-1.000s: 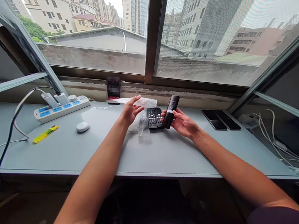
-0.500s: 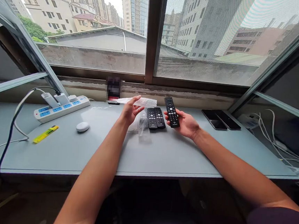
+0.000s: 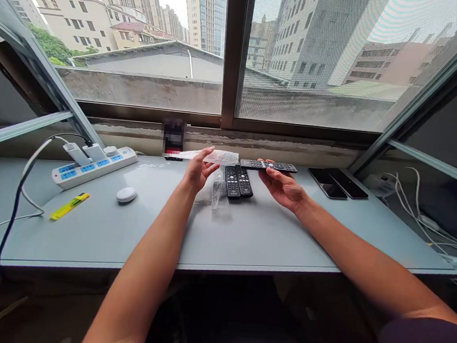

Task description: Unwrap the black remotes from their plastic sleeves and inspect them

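Observation:
My right hand (image 3: 285,190) grips a black remote control (image 3: 269,166) with pale and dark buttons, held level and sideways above the desk. My left hand (image 3: 200,171) pinches a translucent white plastic sleeve (image 3: 224,157), its open end pointing toward the remote's left end; a small gap lies between them. Below and between my hands, two more black remote controls (image 3: 239,182) lie side by side on the desk. Beside them on the left rests crumpled clear plastic (image 3: 219,192), partly behind my left hand.
On the left are a white power strip (image 3: 95,168) with plugs and cables, a yellow packet (image 3: 69,206) and a white round puck (image 3: 126,194). Two dark phones (image 3: 337,183) lie at the right. A pixelated dark object (image 3: 174,137) stands by the window. The desk's front edge (image 3: 224,267) runs nearby.
My right hand has turned its remote control from nearly upright to sideways, with one end now near the plastic sleeve. My left hand has hardly moved.

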`<state>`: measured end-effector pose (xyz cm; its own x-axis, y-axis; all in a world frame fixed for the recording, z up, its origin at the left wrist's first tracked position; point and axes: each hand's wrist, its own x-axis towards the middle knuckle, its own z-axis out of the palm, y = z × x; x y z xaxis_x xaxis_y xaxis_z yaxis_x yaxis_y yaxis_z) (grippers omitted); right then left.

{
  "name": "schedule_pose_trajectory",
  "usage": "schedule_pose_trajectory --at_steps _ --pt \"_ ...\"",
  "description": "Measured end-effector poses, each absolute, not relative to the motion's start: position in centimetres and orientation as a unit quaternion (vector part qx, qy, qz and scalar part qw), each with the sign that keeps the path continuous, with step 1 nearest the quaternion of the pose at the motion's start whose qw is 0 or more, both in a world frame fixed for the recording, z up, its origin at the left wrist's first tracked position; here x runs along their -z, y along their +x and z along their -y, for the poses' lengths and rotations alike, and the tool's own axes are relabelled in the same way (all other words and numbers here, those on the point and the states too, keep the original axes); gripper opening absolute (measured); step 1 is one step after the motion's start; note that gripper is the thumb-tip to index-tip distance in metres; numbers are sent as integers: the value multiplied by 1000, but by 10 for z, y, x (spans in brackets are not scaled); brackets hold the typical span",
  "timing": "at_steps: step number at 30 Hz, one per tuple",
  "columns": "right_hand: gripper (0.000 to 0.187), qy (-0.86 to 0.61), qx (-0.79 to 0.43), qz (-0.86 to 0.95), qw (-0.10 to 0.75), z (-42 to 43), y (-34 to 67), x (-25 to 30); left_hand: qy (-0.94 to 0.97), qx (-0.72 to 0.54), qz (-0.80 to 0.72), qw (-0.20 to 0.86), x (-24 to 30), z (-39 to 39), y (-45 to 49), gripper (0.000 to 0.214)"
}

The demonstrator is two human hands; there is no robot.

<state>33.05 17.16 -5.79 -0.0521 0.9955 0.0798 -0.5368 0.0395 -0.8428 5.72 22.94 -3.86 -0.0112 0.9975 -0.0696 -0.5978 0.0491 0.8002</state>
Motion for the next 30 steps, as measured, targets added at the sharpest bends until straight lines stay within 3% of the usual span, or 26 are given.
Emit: schedule_pose_trajectory --at_steps 4,10,13,16,23,27,30 --pt "46 -340 -493 484 638 -163 327 58 288 -625 -344 638 39 -230 57 25" --pt "44 -403 -276 652 580 -155 326 57 295 -624 -340 639 40 -231 57 23" --pt "45 -408 -239 682 558 -153 325 55 295 -625 -342 637 40 -231 57 20" --pt "43 -415 -299 652 559 -151 323 55 294 -623 -346 637 40 -231 57 22" --pt "37 -357 -585 498 532 -161 325 61 288 -624 -345 639 40 -231 56 25" --pt "24 -325 -616 458 553 -165 327 60 293 -621 -344 640 41 -232 56 21" --pt "27 -303 -594 468 580 -163 325 58 294 -622 -345 639 41 -233 56 19"
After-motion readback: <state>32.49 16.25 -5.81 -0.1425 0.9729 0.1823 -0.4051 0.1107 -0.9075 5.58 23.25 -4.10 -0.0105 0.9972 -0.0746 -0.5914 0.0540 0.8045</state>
